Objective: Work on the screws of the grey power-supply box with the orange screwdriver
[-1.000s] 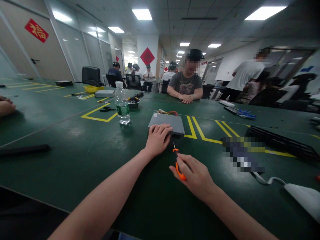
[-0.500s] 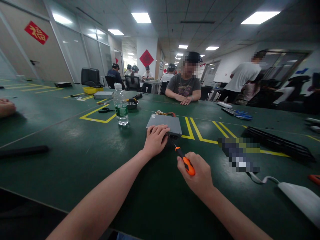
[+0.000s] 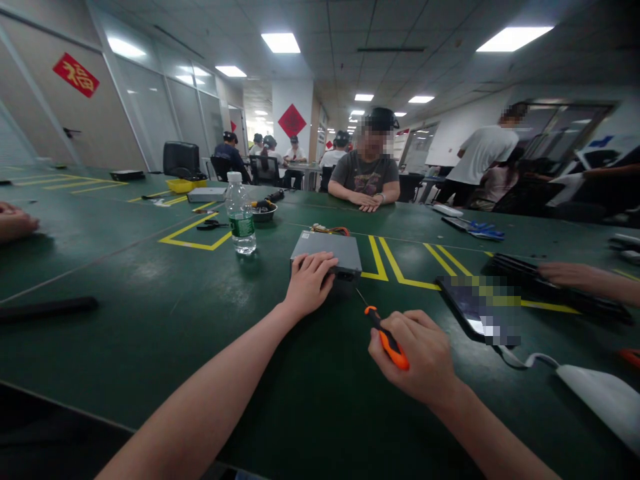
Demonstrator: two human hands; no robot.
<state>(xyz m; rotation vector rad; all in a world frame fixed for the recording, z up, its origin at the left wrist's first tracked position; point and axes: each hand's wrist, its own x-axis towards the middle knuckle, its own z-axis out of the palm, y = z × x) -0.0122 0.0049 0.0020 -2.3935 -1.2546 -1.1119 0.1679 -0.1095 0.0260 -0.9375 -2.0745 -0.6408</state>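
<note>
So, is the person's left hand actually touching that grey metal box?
Touching. The head view shows it: the left hand rests on the grey metal box, its fingers lying over the near part of the top.

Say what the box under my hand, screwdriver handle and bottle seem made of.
Box: probably metal, matte grey with crisp edges. Screwdriver handle: likely plastic or rubber, rounded, orange and black. Bottle: apparently clear plastic, glossy and see-through.

Your hands (image 3: 309, 285) are bare, your forearms (image 3: 215, 383) bare right along, and there's a sliver of bluish cloth (image 3: 245, 475) low down!
</note>
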